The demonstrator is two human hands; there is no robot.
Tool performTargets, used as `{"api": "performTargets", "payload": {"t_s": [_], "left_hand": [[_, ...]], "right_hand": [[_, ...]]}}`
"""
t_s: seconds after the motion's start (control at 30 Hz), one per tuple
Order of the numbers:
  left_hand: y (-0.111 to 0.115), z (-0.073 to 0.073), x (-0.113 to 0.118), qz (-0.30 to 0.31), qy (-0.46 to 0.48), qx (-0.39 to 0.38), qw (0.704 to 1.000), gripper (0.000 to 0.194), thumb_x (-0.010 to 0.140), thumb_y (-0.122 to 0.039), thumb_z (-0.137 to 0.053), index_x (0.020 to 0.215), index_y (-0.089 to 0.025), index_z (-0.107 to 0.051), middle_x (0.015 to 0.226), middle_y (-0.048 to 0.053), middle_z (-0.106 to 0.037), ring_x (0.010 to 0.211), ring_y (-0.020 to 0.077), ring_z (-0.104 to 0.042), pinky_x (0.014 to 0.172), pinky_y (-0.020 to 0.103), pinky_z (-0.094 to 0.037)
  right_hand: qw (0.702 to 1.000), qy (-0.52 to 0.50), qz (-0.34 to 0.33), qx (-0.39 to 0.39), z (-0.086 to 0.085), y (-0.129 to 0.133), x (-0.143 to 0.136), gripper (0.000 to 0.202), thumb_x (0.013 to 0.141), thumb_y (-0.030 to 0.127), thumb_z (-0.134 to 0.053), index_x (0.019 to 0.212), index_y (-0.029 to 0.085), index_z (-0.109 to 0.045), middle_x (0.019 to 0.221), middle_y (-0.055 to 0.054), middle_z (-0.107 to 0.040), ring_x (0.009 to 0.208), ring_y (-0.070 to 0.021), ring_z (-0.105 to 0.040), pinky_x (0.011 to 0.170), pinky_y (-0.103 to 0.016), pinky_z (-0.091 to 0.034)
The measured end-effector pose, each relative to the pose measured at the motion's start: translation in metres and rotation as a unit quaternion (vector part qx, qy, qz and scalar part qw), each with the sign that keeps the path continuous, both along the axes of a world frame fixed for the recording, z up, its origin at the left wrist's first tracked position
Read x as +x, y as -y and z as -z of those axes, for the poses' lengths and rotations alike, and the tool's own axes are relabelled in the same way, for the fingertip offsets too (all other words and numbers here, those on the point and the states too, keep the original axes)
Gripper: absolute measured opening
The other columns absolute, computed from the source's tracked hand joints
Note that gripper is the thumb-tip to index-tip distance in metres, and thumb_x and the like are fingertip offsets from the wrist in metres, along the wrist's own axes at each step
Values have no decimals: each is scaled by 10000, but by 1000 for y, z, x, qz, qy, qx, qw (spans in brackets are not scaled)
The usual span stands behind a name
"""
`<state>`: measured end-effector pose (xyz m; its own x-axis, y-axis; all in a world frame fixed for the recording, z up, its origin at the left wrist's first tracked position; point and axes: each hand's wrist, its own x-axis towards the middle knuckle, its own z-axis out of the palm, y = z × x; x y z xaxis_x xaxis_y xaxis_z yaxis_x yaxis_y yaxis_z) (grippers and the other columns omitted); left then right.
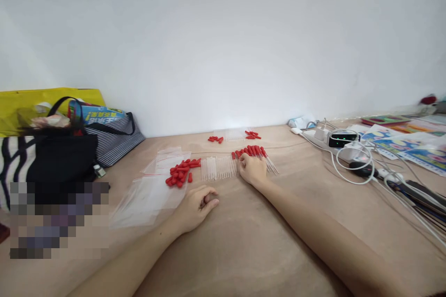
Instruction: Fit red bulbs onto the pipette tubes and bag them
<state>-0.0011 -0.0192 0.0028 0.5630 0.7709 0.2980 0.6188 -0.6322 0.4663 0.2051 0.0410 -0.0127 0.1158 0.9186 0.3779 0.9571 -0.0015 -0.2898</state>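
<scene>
Bare forearms point(313, 232) cross the counter point(226, 260); the left hand point(197, 206) rests half-curled, thumb apart; the right hand point(252, 169), nearer, adjoins the right end of clear tubes point(219, 168) pointing away, its grip hidden

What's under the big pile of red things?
Clear plastic bags stick out from under the left of the red pile. Whatever lies right beneath its middle is covered, so I can't tell.
</scene>
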Motion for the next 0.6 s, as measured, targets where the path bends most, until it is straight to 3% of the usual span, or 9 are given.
{"api": "performTargets", "payload": {"t_s": [0.6], "left_hand": [[2,-3,1,-9,-22,-1,1000,137,774,-240,-488,840,-167,-584,608,-17,-501,554,120,-468,530,218,-370]], "right_hand": [[1000,-12,5,26,-3,0,-10,222,786,213,-393,891,220,-588,743,-45,-667,721,-181,-584,721,-324,-200]]}}
